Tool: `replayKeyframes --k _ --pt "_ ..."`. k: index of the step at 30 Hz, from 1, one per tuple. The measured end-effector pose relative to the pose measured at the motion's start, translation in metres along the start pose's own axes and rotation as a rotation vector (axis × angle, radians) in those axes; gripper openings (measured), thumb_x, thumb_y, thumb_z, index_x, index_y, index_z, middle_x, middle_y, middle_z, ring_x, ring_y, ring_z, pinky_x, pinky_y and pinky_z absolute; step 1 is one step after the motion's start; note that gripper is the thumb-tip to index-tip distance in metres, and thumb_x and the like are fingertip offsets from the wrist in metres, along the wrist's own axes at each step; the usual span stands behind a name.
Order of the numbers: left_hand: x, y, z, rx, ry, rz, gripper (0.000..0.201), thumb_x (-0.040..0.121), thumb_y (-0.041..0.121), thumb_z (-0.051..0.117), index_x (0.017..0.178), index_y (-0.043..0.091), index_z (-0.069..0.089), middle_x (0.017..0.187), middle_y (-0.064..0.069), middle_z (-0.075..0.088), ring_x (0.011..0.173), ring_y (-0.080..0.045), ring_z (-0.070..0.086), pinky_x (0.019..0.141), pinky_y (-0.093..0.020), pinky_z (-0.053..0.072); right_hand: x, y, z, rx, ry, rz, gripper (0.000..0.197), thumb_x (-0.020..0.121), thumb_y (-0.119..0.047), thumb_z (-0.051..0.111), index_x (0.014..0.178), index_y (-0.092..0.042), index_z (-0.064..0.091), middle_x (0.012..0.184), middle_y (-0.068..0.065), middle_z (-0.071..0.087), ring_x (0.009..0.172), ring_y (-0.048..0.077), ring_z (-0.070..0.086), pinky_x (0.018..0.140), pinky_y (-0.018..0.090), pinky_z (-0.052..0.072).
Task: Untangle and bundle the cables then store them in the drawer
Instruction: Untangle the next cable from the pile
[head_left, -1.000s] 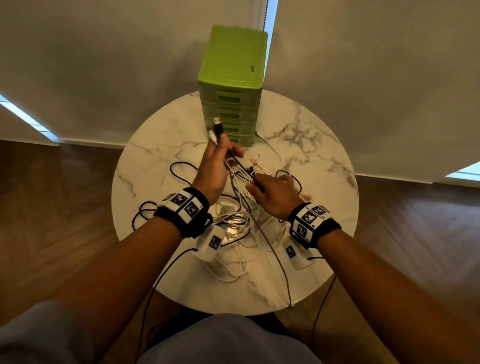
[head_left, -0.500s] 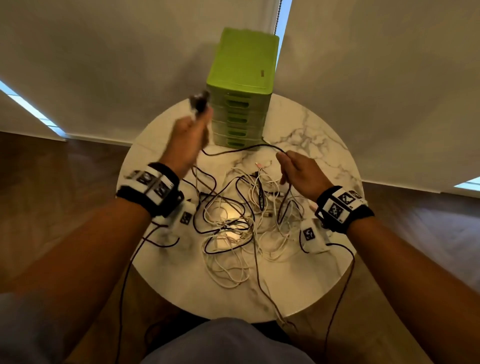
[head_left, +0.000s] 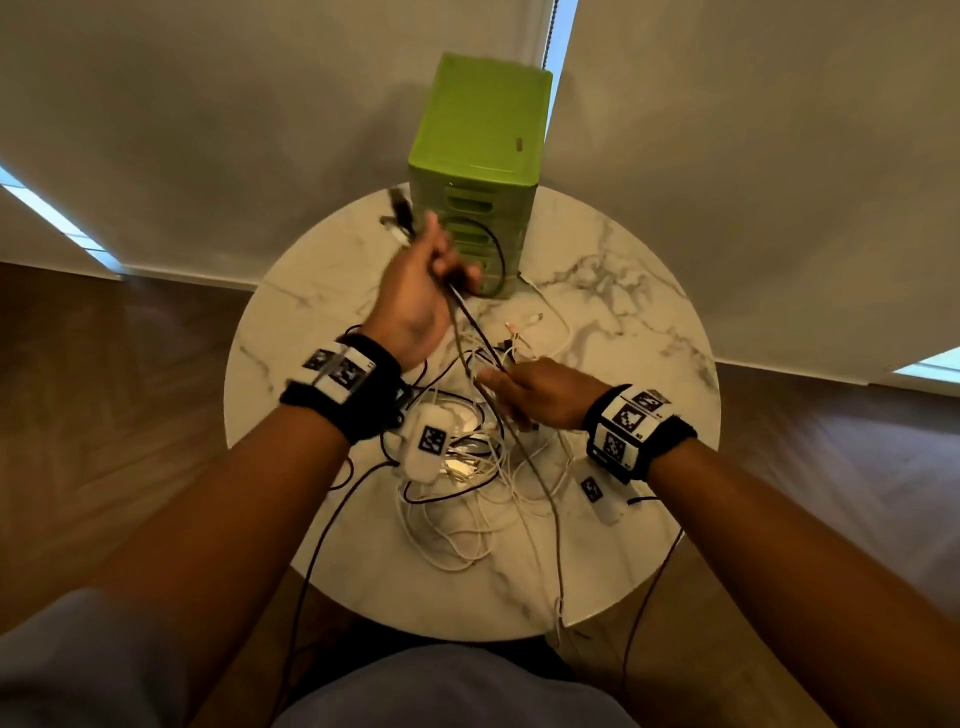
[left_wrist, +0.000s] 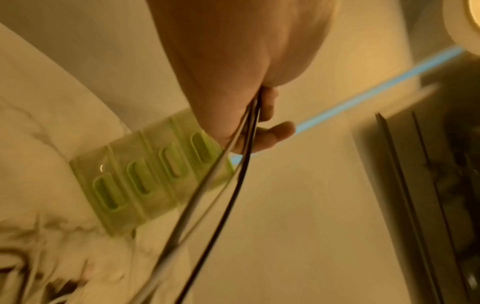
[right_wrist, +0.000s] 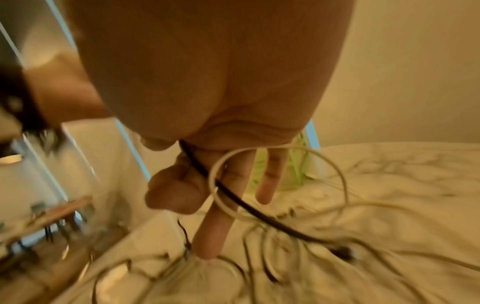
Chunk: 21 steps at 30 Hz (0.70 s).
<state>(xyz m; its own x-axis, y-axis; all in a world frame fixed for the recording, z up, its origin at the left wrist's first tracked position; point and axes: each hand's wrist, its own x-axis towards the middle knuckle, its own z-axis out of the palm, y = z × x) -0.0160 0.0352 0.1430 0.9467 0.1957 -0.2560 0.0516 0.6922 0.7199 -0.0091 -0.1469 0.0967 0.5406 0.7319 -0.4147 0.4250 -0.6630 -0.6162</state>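
A tangle of white and black cables (head_left: 467, 467) lies in the middle of the round marble table (head_left: 623, 322). My left hand (head_left: 415, 291) is raised in front of the green drawer unit (head_left: 480, 156) and grips a black cable (left_wrist: 241, 164), whose plug ends (head_left: 400, 210) stick up above the fist. That black cable (head_left: 478, 332) runs down to my right hand (head_left: 530, 389), which pinches it low over the tangle. In the right wrist view the black cable (right_wrist: 233, 197) passes under the thumb (right_wrist: 174, 193), and a white loop (right_wrist: 280, 152) hangs round the straight fingers (right_wrist: 210, 232).
The green drawer unit (left_wrist: 145, 181) stands at the table's far edge, all drawers closed. A thin cable (head_left: 558, 571) hangs over the table's near edge. White curtains hang behind, and wooden floor surrounds the table.
My left hand swung right, back in front of the drawer unit, still gripping the plug ends. My right hand came down and inward to the tangle, holding the black cable further along.
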Motion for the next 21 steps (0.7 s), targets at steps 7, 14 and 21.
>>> replayKeyframes --k 7,14,21 --pt "0.01 0.071 -0.037 0.256 0.127 0.275 0.039 0.11 0.036 0.036 0.075 0.021 0.047 0.053 0.011 0.034 0.046 -0.006 0.025 0.049 -0.022 0.021 -0.02 0.065 0.013 0.077 0.118 0.122 0.041 0.103 -0.056 0.029 0.076 -0.034 0.052 0.073 -0.006 0.061 0.07 0.012 0.061 0.075 0.036 0.049" --pt "-0.037 -0.006 -0.025 1.215 -0.094 -0.007 0.063 0.107 0.054 0.025 0.094 0.019 0.076 0.089 0.016 0.07 0.083 0.013 0.058 0.091 -0.023 0.043 0.006 0.023 -0.012 -0.04 0.575 -0.012 0.035 0.106 -0.038 0.038 0.082 -0.02 0.055 0.071 0.006 0.066 0.071 0.033 0.063 0.071 0.044 0.049" --pt "-0.021 -0.032 -0.008 0.699 -0.02 0.038 0.048 0.11 0.037 0.033 0.087 0.016 0.07 0.091 0.007 0.076 0.097 -0.018 0.064 0.09 -0.031 0.047 0.002 -0.022 0.001 0.154 0.358 -0.101 0.033 0.107 -0.038 0.036 0.09 -0.018 0.054 0.065 -0.01 0.059 0.056 0.002 0.055 0.062 0.031 0.044"
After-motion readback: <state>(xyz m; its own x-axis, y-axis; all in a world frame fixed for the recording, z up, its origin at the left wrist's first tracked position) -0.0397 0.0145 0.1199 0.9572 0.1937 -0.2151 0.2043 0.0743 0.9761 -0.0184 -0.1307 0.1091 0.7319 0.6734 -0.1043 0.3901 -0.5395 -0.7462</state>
